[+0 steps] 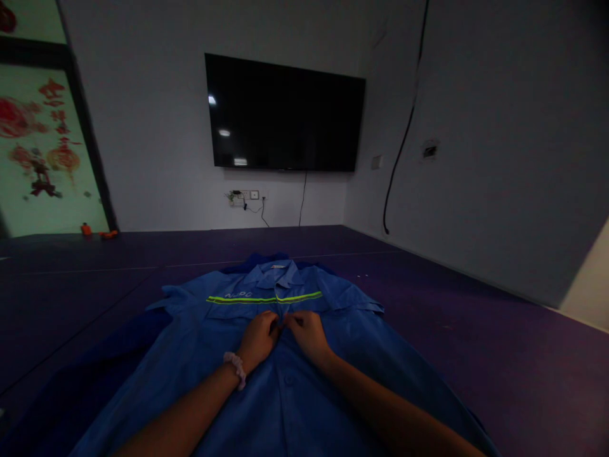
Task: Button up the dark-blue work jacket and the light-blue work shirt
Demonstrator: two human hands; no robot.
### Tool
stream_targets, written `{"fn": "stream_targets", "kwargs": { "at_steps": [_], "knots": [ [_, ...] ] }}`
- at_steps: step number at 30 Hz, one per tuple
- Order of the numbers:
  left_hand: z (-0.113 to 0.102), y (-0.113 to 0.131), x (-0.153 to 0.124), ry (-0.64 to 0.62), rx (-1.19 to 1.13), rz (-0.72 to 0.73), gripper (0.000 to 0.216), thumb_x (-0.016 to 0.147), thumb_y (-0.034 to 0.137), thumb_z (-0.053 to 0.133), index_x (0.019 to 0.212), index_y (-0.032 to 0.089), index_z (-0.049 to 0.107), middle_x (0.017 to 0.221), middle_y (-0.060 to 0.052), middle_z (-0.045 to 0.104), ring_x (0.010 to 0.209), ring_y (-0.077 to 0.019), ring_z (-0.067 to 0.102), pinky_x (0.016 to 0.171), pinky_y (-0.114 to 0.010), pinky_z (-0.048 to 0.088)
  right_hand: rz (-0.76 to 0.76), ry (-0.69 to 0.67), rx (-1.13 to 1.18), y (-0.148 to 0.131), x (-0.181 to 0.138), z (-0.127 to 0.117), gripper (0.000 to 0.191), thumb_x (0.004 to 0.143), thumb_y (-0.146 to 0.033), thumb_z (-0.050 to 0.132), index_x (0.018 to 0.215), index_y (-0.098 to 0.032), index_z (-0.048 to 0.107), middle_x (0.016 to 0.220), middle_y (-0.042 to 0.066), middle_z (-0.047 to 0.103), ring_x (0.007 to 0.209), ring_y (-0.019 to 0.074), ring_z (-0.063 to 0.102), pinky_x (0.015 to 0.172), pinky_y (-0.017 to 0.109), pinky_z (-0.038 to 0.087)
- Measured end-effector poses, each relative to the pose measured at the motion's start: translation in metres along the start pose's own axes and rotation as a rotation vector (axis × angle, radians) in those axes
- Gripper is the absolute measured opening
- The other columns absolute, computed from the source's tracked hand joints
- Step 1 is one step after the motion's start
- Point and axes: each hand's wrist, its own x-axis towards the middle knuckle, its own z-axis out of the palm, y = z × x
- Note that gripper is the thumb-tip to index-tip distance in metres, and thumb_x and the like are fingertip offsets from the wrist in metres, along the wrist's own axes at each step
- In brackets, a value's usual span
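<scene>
Just below the middle of the frame, the left hand [259, 337] and the right hand [308, 336] almost meet, each pinching narrowly at the front placket of a light-blue shirt [204, 362]; whether a button sits between the fingertips, I cannot tell. A pale scrunchie [236, 370] circles the left wrist. Lower down the placket, a button [288, 381] shows. The shirt lies front up across the lower centre of the frame, collar [291, 274] pointing away, a yellow-green stripe [245, 300] crossing its chest (the lettering above it is blurred). Darker blue cloth [107, 355] spreads from under it at lower left, on a purple surface [457, 324]. At upper centre, a dark television [285, 117] hangs on the wall [152, 114].
</scene>
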Motion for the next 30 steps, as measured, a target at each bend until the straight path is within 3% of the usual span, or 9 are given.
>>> {"fn": "stream_targets", "kwargs": {
  "at_steps": [12, 19, 21, 26, 30],
  "knots": [
    [0.000, 0.000, 0.000, 0.036, -0.051, -0.009, 0.012, 0.074, 0.022, 0.051, 0.063, 0.017, 0.047, 0.062, 0.001, 0.050, 0.057, -0.0120, 0.045, 0.055, -0.023, 0.029, 0.051, -0.022, 0.071, -0.005, -0.001, -0.004, 0.045, 0.082, -0.041, 0.042, 0.054, -0.013, 0.062, 0.051, 0.002, 0.057, 0.050, 0.0119, 0.050, 0.047, 0.021, 0.030],
    [0.000, -0.002, 0.005, 0.099, -0.270, -0.138, 0.048, 0.077, 0.055, 0.041, 0.047, 0.018, 0.039, 0.047, 0.005, 0.035, 0.048, -0.0095, 0.034, 0.048, -0.023, 0.022, 0.094, -0.044, 0.064, 0.001, 0.000, 0.000, 0.046, 0.082, -0.044, 0.040, 0.054, -0.014, 0.061, 0.047, 0.001, 0.053, 0.044, 0.0110, 0.045, 0.044, 0.021, 0.027],
    [-0.001, -0.002, 0.004, 0.071, -0.381, -0.174, 0.052, 0.075, 0.062, 0.039, 0.048, 0.018, 0.041, 0.045, 0.005, 0.036, 0.047, -0.0094, 0.035, 0.047, -0.022, 0.023, 0.085, -0.058, 0.061, 0.002, 0.000, 0.001, 0.044, 0.082, -0.042, 0.040, 0.054, -0.014, 0.061, 0.048, 0.000, 0.053, 0.045, 0.0109, 0.046, 0.045, 0.021, 0.027],
    [-0.009, 0.007, -0.001, -0.141, -0.645, -0.205, 0.058, 0.072, 0.070, 0.035, 0.063, 0.016, 0.054, 0.047, 0.004, 0.047, 0.039, -0.0078, 0.034, 0.042, -0.022, 0.023, 0.056, -0.058, 0.026, 0.000, 0.000, -0.001, 0.048, 0.084, -0.044, 0.037, 0.050, -0.015, 0.054, 0.043, -0.001, 0.046, 0.042, 0.0094, 0.041, 0.043, 0.021, 0.024],
    [-0.015, 0.014, -0.005, -0.176, -0.627, -0.174, 0.062, 0.074, 0.070, 0.033, 0.056, 0.015, 0.055, 0.038, 0.005, 0.037, 0.038, -0.0080, 0.033, 0.043, -0.022, 0.022, 0.060, -0.057, 0.036, -0.004, -0.001, -0.004, 0.052, 0.083, -0.051, 0.037, 0.049, -0.014, 0.053, 0.043, -0.001, 0.044, 0.043, 0.0092, 0.041, 0.042, 0.020, 0.024]
  ]
}}
